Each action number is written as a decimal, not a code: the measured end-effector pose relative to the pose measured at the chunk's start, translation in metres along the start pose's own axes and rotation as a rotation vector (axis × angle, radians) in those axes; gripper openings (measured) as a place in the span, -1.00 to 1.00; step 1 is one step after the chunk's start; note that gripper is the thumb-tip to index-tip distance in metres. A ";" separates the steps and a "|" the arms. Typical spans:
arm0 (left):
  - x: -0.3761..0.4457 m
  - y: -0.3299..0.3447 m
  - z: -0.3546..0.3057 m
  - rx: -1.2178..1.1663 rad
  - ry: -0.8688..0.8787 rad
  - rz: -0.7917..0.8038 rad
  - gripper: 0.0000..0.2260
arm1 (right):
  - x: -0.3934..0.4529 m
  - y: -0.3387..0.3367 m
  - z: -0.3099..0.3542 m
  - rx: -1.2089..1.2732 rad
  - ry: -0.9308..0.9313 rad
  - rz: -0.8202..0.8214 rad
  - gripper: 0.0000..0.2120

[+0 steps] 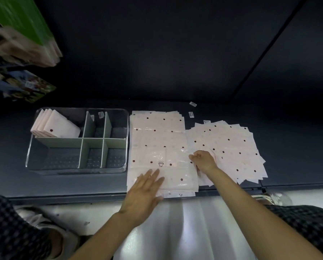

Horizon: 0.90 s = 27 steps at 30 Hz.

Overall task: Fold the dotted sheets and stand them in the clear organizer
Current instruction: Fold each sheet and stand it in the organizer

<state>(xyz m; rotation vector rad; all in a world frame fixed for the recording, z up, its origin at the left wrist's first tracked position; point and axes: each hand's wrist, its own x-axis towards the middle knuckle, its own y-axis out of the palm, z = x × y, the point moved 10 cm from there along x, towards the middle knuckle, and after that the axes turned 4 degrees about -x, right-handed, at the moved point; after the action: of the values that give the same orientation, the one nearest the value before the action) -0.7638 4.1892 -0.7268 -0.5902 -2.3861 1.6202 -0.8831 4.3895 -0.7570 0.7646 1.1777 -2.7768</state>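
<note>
while the left hand (145, 194) lies flat with straight fingers on the near part of the neat stack of dotted sheets (157, 139), the right hand (203, 160) sits at that stack's right edge with its fingers curled; it seems to pinch a sheet edge there, though the fingertips are too small to tell which sheet.

the clear organizer (78, 169) is the landmark, standing on the dark worktop (288, 147). just to its right, nearly touching its wall, lies the neat stack, pale pink with dark red dots and a small triangle mark near its middle. farther right of the organizer, beyond the neat stack and overlapping its right edge, spreads a loose fanned pile of dotted sheets (232, 147).

inside the organizer, the far left compartment holds several folded sheets (55, 126) leaning upright against one another, tilted toward the left wall; one red dot shows on the front one. pale dividers (85, 141) split the organizer into six compartments.

behind and to the right of the organizer, past the far corner of the stacks, a few small white labels (193, 104) lie on the worktop. far left above the organizer hangs a blurred green-topped bundle (23, 25).
</note>
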 end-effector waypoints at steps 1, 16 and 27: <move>-0.004 0.007 0.003 0.086 0.010 0.031 -0.51 | 0.002 0.000 -0.002 -0.021 0.021 -0.014 -0.59; -0.011 0.049 0.013 0.180 0.055 0.223 -0.45 | -0.125 0.037 0.059 -0.430 -0.897 -0.272 -0.79; -0.014 0.024 0.027 -0.041 0.025 0.153 -0.52 | -0.135 0.020 0.000 -0.633 -0.987 -0.250 -0.74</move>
<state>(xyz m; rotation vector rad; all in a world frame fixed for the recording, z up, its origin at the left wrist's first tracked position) -0.7563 4.1680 -0.7582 -0.8142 -2.4135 1.6157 -0.7602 4.3538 -0.7104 -0.7459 1.7185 -2.1182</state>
